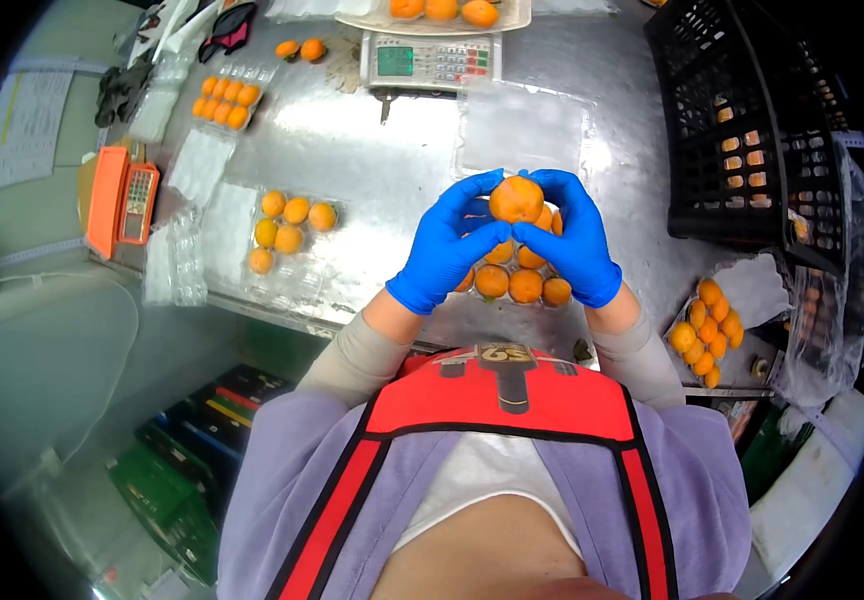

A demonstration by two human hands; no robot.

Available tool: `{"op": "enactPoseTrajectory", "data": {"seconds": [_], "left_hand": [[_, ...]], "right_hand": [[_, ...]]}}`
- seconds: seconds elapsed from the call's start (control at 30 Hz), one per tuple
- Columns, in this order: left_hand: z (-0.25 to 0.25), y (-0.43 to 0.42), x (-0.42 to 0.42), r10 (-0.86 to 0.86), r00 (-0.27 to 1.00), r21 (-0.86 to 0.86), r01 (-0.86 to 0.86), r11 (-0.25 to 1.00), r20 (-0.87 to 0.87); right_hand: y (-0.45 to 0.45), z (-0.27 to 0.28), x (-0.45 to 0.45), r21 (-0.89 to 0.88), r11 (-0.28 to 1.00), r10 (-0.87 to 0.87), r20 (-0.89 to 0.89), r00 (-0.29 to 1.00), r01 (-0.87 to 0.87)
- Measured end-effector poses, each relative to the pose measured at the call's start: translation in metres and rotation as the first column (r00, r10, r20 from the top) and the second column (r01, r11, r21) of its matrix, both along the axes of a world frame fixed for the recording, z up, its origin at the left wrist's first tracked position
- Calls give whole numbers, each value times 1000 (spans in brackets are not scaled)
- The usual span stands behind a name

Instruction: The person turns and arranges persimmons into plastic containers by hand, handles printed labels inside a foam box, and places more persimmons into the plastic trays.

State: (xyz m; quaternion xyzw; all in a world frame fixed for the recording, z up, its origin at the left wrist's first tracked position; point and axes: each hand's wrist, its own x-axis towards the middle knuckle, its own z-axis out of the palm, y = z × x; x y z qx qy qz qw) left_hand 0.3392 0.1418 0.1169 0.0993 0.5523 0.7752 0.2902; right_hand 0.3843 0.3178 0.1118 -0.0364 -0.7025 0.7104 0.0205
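Note:
My left hand [455,240] and my right hand [574,232], both in blue gloves, are closed around one round orange fruit [517,200] from either side. Their thumbs meet near its lower edge. Beneath the hands, more orange fruits [525,287] sit in rows, in what looks like a clear plastic tray; the gloves hide part of them. Just beyond the hands lies a clear, flat plastic tray or lid [522,125] on the metal table [392,150].
A scale [432,62] stands at the back with a fruit-bearing tray [512,18] on it. Partly filled fruit trays lie left [289,238] and far left [227,100]. On the right are a fruit pile [707,335] and black crates [722,130]. An orange device [122,205] stands left.

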Motion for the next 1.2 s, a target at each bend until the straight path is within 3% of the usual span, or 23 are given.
{"op": "enactPoseTrajectory", "data": {"seconds": [0.07, 0.23, 0.3, 0.33, 0.4, 0.43, 0.5, 0.57, 0.6, 0.7, 0.73, 0.8, 0.93, 1.0, 1.07, 1.1, 1.13, 1.17, 1.2], "left_hand": [[2, 1, 1, 9, 1000, -16, -9, 1000, -25], [10, 6, 6, 66, 995, -2, -66, 998, -75], [10, 4, 6, 95, 952, -93, -127, 988, -292], [11, 3, 7, 99, 951, -92, -130, 987, -292], [17, 3, 9, 135, 856, -164, -247, 955, -500], [18, 2, 9, 138, 855, -164, -249, 954, -500], [19, 0, 9, 105, 742, -231, -335, 913, -662], [15, -1, 9, 78, 667, -247, -378, 892, -741], [14, -2, 10, 44, 586, -258, -421, 870, -809], [14, 1, 10, -16, 549, -281, -402, 871, -836], [15, 2, 11, -15, 548, -278, -400, 874, -836], [20, 3, 12, 75, 697, -229, -332, 915, -713], [15, -1, 11, 5, 792, -283, -224, 933, -610], [9, -1, 11, 44, 893, -181, -138, 974, -447], [8, 1, 10, 57, 918, -153, -126, 980, -394], [8, 1, 9, 69, 938, -125, -118, 985, -338], [9, 1, 8, 71, 939, -126, -120, 985, -338], [12, 1, 7, 50, 978, -87, -69, 994, -204], [14, 0, 6, 23, 997, -42, -25, 999, -68]], "right_hand": [[0, 9, 3, -111, 994, 13, 15, 1000, -12], [0, 8, 7, -104, 995, 11, -30, 999, -14], [-1, 7, 7, -87, 996, 16, -58, 998, -21], [-2, 7, 6, -89, 995, 27, -79, 997, -34], [-4, 9, 6, -90, 995, 41, -100, 994, -51], [-5, 12, 7, -143, 987, 63, -66, 996, -72], [-6, 13, 6, -194, 977, 88, -34, 996, -93], [-6, 12, 5, -443, 889, 150, 35, 988, -119], [-8, 11, 5, -441, 890, 149, 32, 988, -120], [-17, 10, 6, -411, 911, 77, 86, 993, -35], [-19, 11, 6, -448, 894, 44, 80, 996, -4], [-19, 11, 7, -484, 875, 10, 76, 997, 28], [-18, 9, 9, -433, 899, -78, -20, 997, 62], [-19, 8, 10, -413, 907, -105, -40, 994, 79], [-19, 7, 11, -240, 969, -102, -170, 980, 60], [-18, 6, 11, -241, 969, -101, -169, 980, 59], [-15, 6, 11, 31, 998, -51, -287, 957, 62], [-14, 5, 11, 297, 950, 31, -384, 923, 92], [-16, 5, 11, 295, 951, 34, -384, 923, 88]]}}
